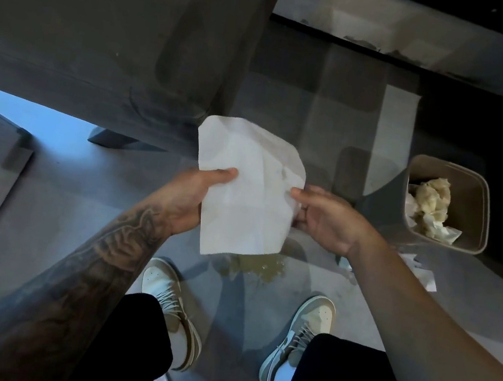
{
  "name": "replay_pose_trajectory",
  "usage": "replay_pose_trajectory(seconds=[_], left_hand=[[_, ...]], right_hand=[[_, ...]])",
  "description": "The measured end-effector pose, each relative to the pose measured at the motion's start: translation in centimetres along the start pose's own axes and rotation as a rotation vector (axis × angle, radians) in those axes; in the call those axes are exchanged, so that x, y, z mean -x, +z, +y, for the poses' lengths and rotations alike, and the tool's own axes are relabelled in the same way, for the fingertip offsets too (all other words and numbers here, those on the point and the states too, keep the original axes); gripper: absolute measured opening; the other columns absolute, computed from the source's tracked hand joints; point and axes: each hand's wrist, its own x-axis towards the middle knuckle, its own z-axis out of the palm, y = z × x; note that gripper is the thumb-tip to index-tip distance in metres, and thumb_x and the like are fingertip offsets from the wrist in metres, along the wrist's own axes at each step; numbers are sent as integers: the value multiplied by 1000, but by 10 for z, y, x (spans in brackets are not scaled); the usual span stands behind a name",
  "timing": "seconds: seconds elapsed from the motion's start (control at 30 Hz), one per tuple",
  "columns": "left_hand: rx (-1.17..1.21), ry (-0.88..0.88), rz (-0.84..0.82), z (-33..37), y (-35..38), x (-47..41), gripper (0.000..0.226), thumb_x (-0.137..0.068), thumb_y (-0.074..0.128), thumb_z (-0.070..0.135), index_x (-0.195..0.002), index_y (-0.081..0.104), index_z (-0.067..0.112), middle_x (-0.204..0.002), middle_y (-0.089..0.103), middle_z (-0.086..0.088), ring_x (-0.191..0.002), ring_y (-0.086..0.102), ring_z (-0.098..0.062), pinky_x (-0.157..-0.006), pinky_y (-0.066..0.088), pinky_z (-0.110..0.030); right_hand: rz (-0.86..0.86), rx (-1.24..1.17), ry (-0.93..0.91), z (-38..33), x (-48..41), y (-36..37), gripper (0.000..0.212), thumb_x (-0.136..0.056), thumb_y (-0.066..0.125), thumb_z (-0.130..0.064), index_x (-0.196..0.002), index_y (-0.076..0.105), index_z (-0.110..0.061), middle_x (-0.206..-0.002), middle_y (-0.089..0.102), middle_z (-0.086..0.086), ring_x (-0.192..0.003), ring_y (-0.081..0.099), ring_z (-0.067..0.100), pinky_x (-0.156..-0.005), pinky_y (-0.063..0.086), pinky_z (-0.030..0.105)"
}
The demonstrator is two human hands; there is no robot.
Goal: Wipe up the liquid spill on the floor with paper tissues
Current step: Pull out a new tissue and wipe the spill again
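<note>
Between the shoes (171, 302), on the grey floor (77, 213): yellowish spill (257, 264), unwiped. Above it: one white tissue (247, 186), spread flat, with left hand (192, 194) and right hand (324, 220) each pinching an opposite edge, likely so it covers the puddle whole. Beyond, right: bin (468, 193) holding soaked wads (431, 204), probably kept within reach for discards.

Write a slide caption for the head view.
Left hand and right hand hold an unfolded paper tissue above the yellowish spill on the floor.

Single head-worn wide-angle view, pitched steeply down toward floor (54, 210). Left hand (194, 194) and right hand (325, 222) close to lens, mid-frame; shoes (172, 305) lower, farther off.
</note>
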Motion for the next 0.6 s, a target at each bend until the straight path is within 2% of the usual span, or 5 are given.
replay_pose_trajectory(seconds=[0.07, 0.13, 0.23, 0.4, 0.6], left_hand=[[-1, -28, 15, -3, -3, -1, 38, -94, 61, 16, -130, 60, 8, -127, 68, -12, -112, 68, -30, -97, 53, -48], [-14, -78, -20, -3, -4, 0, 41, -89, 63, 18, -130, 60, 11, -124, 69, -11, -109, 68, -30, -92, 55, -47], [-42, -133, -92, -7, -2, 0, 53, -84, 69, 21, -134, 57, 10, -128, 66, -15, -115, 65, -34, -95, 53, -50], [-132, -85, 47, -21, -13, -16, 35, -93, 62, 17, -127, 62, 7, -121, 71, -11, -109, 69, -31, -95, 53, -47], [-682, -10, 251, -56, -41, -45, 15, -96, 62, 26, -104, 65, 13, -103, 71, -6, -89, 69, -23, -73, 56, -35]], right_hand=[[87, -29, -5, 3, -2, 5, 64, -83, 75, -34, -136, 56, -7, -123, 68, 10, -111, 65, 28, -97, 52, 40], [175, -32, 47, 11, -5, 12, 68, -80, 71, -51, -133, 57, -11, -122, 66, 11, -114, 61, 30, -104, 46, 44], [131, -130, 126, 33, -8, 25, 82, -77, 65, -70, -136, 58, -12, -134, 62, 16, -124, 57, 33, -112, 40, 49], [84, -447, 69, 62, -8, 22, 45, -93, 62, -37, -130, 63, -11, -127, 68, 12, -113, 67, 29, -88, 58, 42], [388, -32, 45, 103, -24, -9, 12, -89, 73, -18, -101, 71, -15, -107, 76, 7, -99, 72, 25, -96, 53, 45]])
